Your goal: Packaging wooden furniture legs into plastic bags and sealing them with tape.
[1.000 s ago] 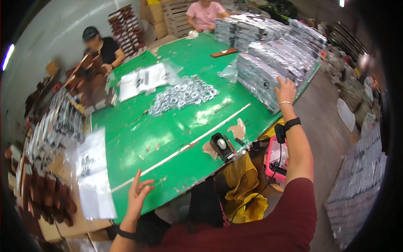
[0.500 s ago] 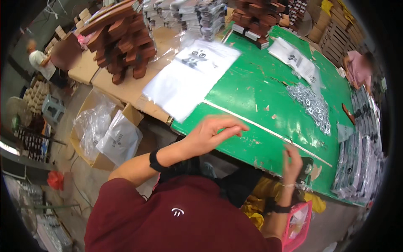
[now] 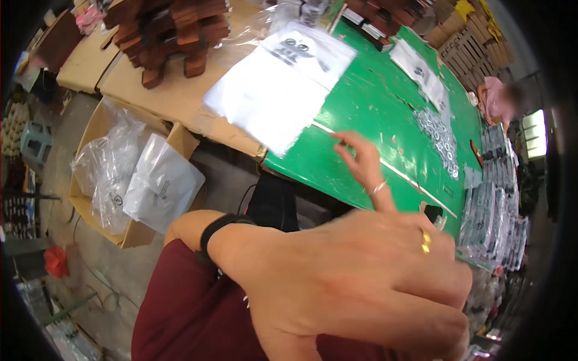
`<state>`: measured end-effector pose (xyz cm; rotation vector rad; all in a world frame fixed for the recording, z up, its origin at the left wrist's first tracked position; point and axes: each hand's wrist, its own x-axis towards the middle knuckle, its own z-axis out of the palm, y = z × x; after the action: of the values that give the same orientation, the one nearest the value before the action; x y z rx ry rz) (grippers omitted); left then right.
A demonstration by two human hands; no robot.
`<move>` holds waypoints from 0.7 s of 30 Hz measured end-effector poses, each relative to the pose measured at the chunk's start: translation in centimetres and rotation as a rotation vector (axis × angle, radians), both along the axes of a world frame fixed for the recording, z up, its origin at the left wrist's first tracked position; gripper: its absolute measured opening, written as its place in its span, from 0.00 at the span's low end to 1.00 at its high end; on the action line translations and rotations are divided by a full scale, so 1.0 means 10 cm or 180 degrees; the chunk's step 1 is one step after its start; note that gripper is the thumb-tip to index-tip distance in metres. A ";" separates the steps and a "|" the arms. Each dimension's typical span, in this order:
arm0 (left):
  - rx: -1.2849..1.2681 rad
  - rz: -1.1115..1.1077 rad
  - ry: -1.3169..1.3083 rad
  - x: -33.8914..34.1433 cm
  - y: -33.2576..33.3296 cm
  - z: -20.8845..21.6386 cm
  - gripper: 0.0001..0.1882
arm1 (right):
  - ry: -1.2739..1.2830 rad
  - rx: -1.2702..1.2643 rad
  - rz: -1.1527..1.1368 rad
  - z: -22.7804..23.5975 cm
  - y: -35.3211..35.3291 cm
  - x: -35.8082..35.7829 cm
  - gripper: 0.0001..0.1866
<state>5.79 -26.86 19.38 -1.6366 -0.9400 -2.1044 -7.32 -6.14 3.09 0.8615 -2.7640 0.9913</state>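
Observation:
My left hand (image 3: 361, 277), with a gold ring and a black wristband, is raised close to the camera and covers much of the lower picture. Its back faces up and the bent fingers turn down out of sight, so whether it holds anything is hidden. Beyond it, my right hand (image 3: 364, 161) hovers at the near edge of the green tabletop (image 3: 346, 192), thumb and fingers apart, nothing visible in it. Left of the right hand, a stack of white plastic bags (image 3: 274, 96) with a dark cartoon print lies across the green top and brown cardboard.
A cardboard box (image 3: 135, 234) of clear bags stands at the left. Brown wooden pieces (image 3: 171, 36) are piled behind it. Metal rings (image 3: 439, 141), more printed bags (image 3: 418, 72) and stacked wrapped packs (image 3: 490, 210) lie to the right. A person in pink (image 3: 498, 102) sits at the far right.
My left hand has come up from the table edge toward the camera, now looming large. My right hand has shifted left and forward over the tabletop. The whole view has tilted.

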 end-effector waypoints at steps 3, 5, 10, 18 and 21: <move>0.0385 -0.0367 -0.0327 -0.18 -0.10 -0.01 0.23 | 0.0280 0.0469 0.0231 0.15 -0.30 -0.51 0.14; 0.0595 -0.0481 -0.0502 -0.16 -0.15 0.01 0.25 | 0.0083 0.0134 0.0446 0.25 -0.59 -0.63 0.13; -0.0705 -0.0092 -0.1291 -0.45 -0.78 -0.33 0.40 | -0.0448 -0.0623 0.0961 0.22 -1.55 -0.60 0.15; -0.2743 0.4070 -0.2867 0.43 -2.18 -1.22 0.21 | -0.2356 -0.1092 0.1629 -1.00 -2.80 0.29 0.27; -0.3656 0.5686 -0.3194 1.03 -2.68 -1.64 0.21 | -0.2677 -0.1520 0.1139 -0.98 -3.05 0.52 0.32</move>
<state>16.05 -53.70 3.03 0.6428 -2.5909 -0.7060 -2.09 -36.62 -6.75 1.0385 -2.7170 2.4303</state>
